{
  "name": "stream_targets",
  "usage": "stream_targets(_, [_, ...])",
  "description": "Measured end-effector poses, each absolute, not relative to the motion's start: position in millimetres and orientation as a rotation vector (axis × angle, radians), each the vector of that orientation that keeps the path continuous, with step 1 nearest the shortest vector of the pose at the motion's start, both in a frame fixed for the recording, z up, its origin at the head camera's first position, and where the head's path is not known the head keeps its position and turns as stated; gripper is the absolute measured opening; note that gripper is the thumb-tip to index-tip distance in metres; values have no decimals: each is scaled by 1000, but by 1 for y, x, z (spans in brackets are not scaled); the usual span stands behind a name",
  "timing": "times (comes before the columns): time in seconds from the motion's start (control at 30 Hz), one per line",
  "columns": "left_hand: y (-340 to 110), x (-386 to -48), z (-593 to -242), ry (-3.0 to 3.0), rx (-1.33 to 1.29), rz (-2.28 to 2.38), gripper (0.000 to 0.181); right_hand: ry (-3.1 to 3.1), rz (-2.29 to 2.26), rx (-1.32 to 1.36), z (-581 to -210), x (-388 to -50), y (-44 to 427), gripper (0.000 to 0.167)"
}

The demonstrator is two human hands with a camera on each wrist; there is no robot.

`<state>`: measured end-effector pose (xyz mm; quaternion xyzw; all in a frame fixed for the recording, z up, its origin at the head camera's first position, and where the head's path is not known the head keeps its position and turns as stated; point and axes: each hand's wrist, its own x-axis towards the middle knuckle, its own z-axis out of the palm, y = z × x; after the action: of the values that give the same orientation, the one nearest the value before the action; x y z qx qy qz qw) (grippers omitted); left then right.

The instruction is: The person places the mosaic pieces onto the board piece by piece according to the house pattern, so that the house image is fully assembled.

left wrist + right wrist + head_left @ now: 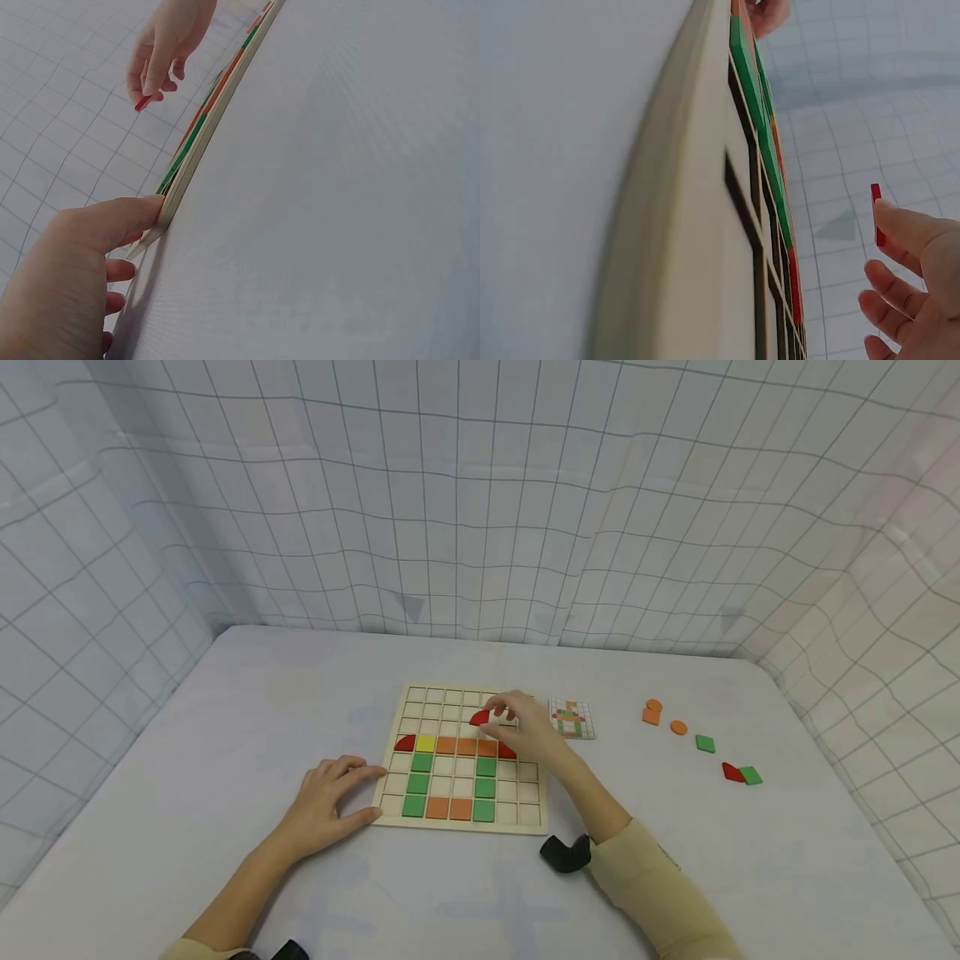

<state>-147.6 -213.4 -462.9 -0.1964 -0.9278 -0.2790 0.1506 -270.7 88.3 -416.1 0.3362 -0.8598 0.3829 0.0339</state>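
Note:
Between thumb and forefinger my right hand [527,727] pinches a red quarter-circle tile [478,717], raised above the upper part of a wooden grid board [465,828]. The right wrist view shows that red tile [877,214] edge-on, with the other fingers loosely bent. At the board's left side lies my left hand [324,802], its thumb touching the rim near the lower left corner and its forefinger at the edge higher up. Set in the board are a yellow tile [425,743], a row of orange tiles [456,746], green columns [417,783], and red tiles [405,742] at the row's ends.
A small pattern card [572,718] lies right of the board. Farther right are loose tiles: orange circles [678,727], an orange square [651,717], green squares [705,743] and a red quarter-circle [732,772]. Gridded white curtains [480,510] stand around the table.

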Motion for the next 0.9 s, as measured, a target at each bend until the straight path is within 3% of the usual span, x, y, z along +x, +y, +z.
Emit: stream_targets(0.9, [-213, -147, -462, -2666, -578, -799, 46, -2882, 928, 821, -428, -268, 11, 27])
